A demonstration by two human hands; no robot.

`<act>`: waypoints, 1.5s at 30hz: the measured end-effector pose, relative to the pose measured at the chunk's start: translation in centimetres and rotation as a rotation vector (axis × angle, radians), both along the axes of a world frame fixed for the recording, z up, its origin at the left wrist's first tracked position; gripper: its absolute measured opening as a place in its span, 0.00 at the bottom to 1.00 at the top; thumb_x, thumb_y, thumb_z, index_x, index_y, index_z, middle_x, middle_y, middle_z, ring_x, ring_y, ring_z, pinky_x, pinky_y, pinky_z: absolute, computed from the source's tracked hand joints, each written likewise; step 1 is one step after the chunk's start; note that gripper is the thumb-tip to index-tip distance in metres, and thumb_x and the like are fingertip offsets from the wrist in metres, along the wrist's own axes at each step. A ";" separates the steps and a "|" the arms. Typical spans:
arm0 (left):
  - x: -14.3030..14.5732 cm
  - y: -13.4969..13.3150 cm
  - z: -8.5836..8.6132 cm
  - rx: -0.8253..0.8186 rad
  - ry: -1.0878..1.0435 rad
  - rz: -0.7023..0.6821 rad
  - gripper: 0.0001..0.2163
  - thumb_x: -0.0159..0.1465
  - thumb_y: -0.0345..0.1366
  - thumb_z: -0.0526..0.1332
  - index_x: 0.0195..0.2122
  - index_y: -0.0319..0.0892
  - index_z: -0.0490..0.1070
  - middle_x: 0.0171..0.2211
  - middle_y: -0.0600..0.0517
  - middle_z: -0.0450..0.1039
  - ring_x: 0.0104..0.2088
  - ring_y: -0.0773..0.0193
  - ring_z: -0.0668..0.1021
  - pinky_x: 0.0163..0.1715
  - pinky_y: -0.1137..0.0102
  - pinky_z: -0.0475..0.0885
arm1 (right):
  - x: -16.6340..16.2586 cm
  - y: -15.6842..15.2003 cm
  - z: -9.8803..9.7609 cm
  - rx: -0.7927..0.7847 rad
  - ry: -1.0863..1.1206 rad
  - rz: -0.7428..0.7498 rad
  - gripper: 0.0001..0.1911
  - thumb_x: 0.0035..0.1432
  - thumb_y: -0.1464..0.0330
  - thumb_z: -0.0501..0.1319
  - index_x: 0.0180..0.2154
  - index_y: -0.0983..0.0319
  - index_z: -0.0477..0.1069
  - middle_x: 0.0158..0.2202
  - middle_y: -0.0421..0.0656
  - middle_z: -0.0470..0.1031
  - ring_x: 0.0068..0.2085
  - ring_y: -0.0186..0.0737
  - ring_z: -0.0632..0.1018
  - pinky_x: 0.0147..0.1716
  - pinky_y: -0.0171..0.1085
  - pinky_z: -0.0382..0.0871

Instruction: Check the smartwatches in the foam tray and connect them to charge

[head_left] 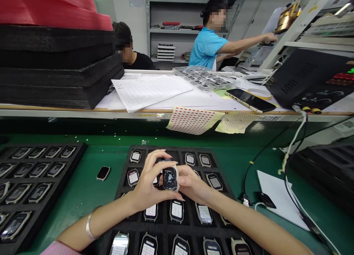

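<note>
Both hands meet over the middle foam tray, which holds several smartwatch bodies with lit screens. Between them is a smartwatch without a strap, its dark screen showing a clock face toward me. My left hand grips it with the thumb below and fingers above. Around its right side curl the fingers of my right hand, thumb against the watch's edge. A bracelet circles my left wrist. Beneath the hands, some tray pockets are hidden.
Another foam tray of watches lies at left, with a loose watch beside it. Cables and a white sheet are at right. The shelf carries stacked black foam, papers and a phone. Two people sit beyond.
</note>
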State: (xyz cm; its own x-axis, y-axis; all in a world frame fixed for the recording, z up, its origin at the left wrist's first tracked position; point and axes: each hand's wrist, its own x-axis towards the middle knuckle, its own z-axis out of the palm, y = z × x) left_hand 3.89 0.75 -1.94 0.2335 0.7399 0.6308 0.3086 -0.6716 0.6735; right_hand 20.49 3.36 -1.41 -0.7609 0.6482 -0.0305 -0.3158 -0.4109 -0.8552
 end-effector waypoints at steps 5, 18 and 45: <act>-0.1 0.2 -0.3 0.024 -0.002 -0.001 0.29 0.50 0.44 0.71 0.51 0.47 0.65 0.49 0.44 0.62 0.54 0.47 0.63 0.55 0.48 0.58 | 0.0 0.0 -0.1 0.011 0.000 -0.002 0.18 0.50 0.57 0.69 0.32 0.67 0.75 0.29 0.42 0.70 0.28 0.34 0.70 0.34 0.34 0.65; 0.0 0.1 -0.2 0.021 0.031 -0.009 0.29 0.49 0.42 0.72 0.51 0.45 0.65 0.49 0.45 0.61 0.54 0.49 0.62 0.57 0.50 0.56 | 0.4 0.1 0.0 0.038 0.014 0.012 0.18 0.51 0.58 0.68 0.35 0.68 0.76 0.31 0.45 0.72 0.32 0.38 0.72 0.35 0.34 0.65; 0.1 0.3 -0.3 0.040 0.046 0.007 0.29 0.49 0.44 0.72 0.51 0.46 0.64 0.49 0.44 0.62 0.54 0.46 0.63 0.56 0.45 0.57 | 0.6 0.2 -0.2 0.079 -0.005 0.014 0.19 0.52 0.57 0.68 0.34 0.68 0.76 0.32 0.45 0.71 0.33 0.39 0.72 0.37 0.37 0.63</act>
